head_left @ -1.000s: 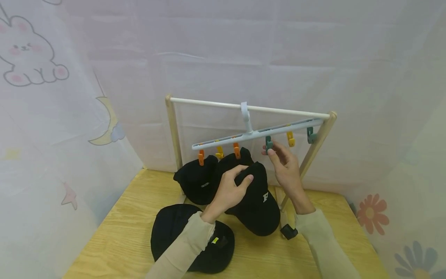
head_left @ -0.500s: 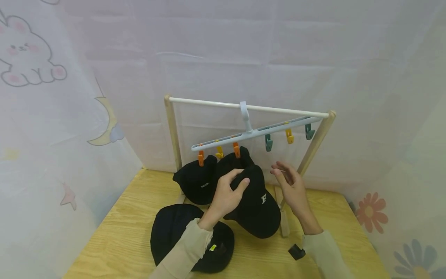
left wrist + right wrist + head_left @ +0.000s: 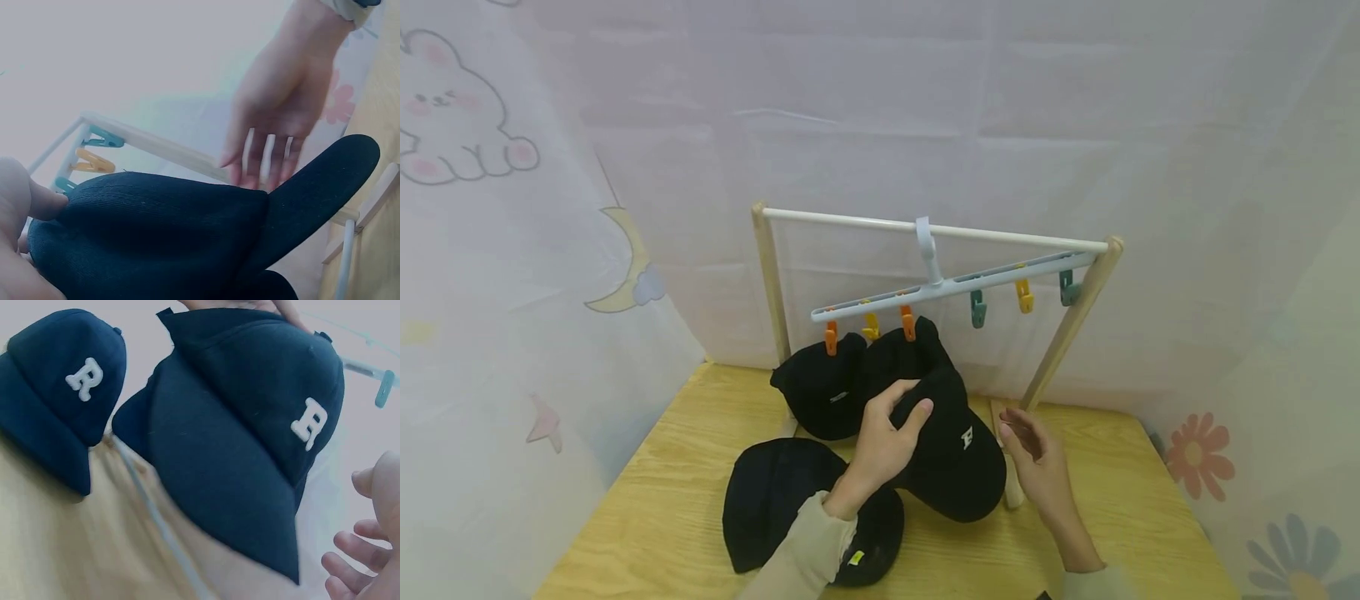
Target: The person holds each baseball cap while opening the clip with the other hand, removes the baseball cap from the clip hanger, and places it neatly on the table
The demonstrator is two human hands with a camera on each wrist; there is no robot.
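Lowered from the teal clip [image 3: 977,309] it reached up to a second ago, the right hand [image 3: 1036,457] now hovers just beside the brim of a black cap [image 3: 951,450], fingers loosely spread and holding nothing. The left hand [image 3: 883,442] has stayed on that cap, gripping its crown with thumb and fingers curled over the fabric, and holds it above the wooden table [image 3: 1120,508], in front of a small wooden drying rack [image 3: 771,275]. A white letter R is stitched on the cap's front.

On the rack's white rod hangs a pale blue clip hanger [image 3: 947,287], tilted down to the left. Its orange clips [image 3: 831,337] hold two more black caps [image 3: 820,396] at the left end; the teal and yellow clips on the right hang free. Another black cap [image 3: 775,500] lies flat on the table beneath the left forearm. Sheer white curtains [image 3: 512,250] printed with a rabbit, moon and flowers surround the table.
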